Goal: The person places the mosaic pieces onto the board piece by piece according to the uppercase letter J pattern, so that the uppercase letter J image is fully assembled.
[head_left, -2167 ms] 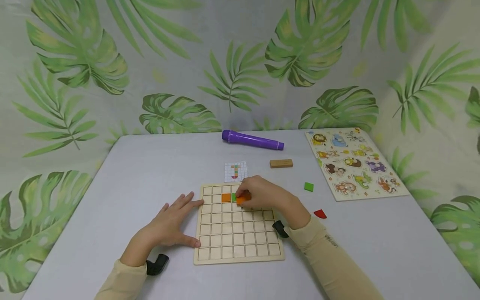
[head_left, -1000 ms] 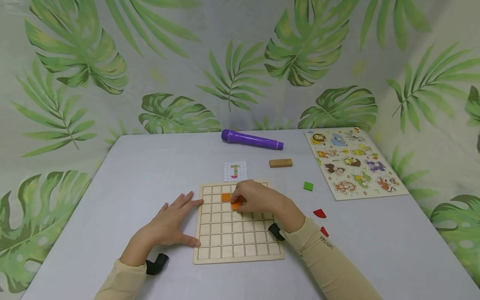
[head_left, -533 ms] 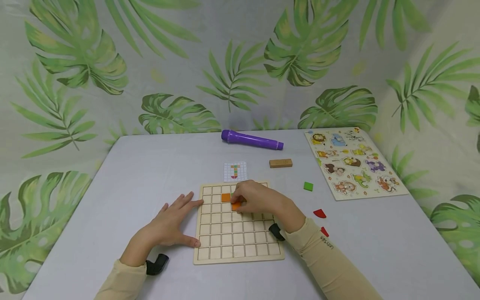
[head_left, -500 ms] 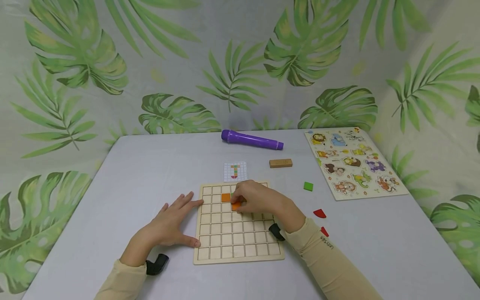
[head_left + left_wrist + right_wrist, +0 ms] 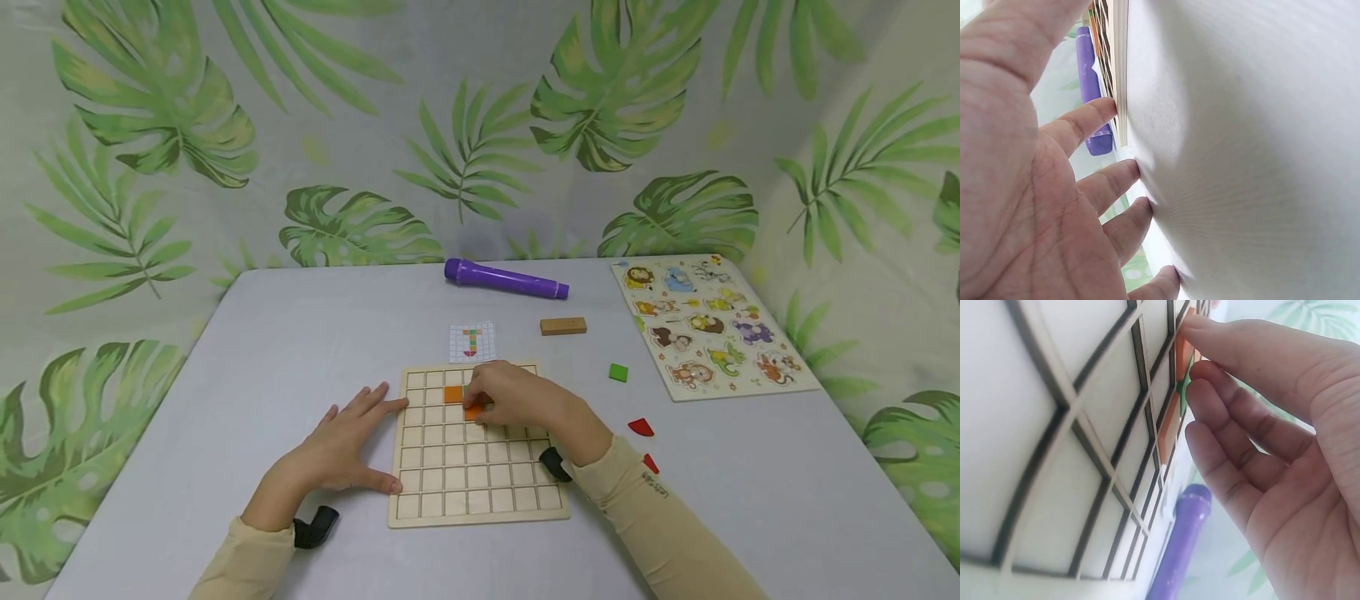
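A wooden grid board [image 5: 432, 505] lies on the table in the head view. Bent fingers and thumb of my right hand [image 5: 517, 396] pinch an orange square tile [image 5: 472, 413] over a cell in its upper part. Another orange tile [image 5: 453, 394] sits up and to the left, with a green tile [image 5: 1184, 386] partly hidden by the fingers. In the right wrist view the thumb touches an orange tile [image 5: 1182, 351]. My left hand [image 5: 337, 446] lies spread at the board's left side, thumb and index fingertips against its edge; the other fingertips rest on the table [image 5: 1260, 187].
Behind the board lies a pattern card [image 5: 472, 342]. Farther back are a purple microphone-shaped tube [image 5: 506, 279] and a wooden block [image 5: 563, 326]. To the right lie a green tile [image 5: 618, 372], red pieces [image 5: 641, 427] and an animal puzzle board [image 5: 712, 333].
Since the oldest frame, my right hand has brought the orange tile slightly left and down toward the cell below the green one. Over the last second both hands have stayed in place.
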`<state>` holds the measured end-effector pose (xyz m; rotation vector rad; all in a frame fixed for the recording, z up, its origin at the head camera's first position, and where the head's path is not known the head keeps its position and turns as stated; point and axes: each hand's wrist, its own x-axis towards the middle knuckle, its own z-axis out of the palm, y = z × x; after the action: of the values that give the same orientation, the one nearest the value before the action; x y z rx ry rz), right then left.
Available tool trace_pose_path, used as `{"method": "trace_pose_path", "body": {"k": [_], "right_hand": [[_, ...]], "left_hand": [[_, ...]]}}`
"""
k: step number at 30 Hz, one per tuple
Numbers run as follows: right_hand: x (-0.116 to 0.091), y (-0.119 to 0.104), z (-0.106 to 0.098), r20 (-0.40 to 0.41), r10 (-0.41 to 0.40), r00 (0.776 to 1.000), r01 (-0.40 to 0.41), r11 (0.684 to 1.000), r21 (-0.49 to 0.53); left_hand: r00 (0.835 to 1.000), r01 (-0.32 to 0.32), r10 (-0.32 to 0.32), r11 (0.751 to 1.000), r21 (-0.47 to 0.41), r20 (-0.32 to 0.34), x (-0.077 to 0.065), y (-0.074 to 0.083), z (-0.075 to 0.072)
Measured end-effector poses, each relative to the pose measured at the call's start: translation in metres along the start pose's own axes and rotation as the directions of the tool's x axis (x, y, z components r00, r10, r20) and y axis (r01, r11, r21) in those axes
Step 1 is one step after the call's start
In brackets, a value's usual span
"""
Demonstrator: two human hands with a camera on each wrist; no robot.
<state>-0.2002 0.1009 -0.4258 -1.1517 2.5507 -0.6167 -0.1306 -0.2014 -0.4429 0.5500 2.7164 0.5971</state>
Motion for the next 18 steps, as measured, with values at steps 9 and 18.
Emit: {"method": "trace_pose_path", "body": {"k": [9,18], "right_hand": [[-0.023,0.016,-0.009,-0.022,0.067,0.998,-0.067,0.998,0.014],[-0.067,0.056,-0.026,-0.121,0.206,0.971,-0.207,0.978,0.001]], "left_hand": [[1.0,0.001,-0.001,1.0,0.0,-0.002,-0.001,0.002,0.0],[1.0,0.004,-0.004,1.0,0.002,-0.005,0.001,0.0,0.001]]}}
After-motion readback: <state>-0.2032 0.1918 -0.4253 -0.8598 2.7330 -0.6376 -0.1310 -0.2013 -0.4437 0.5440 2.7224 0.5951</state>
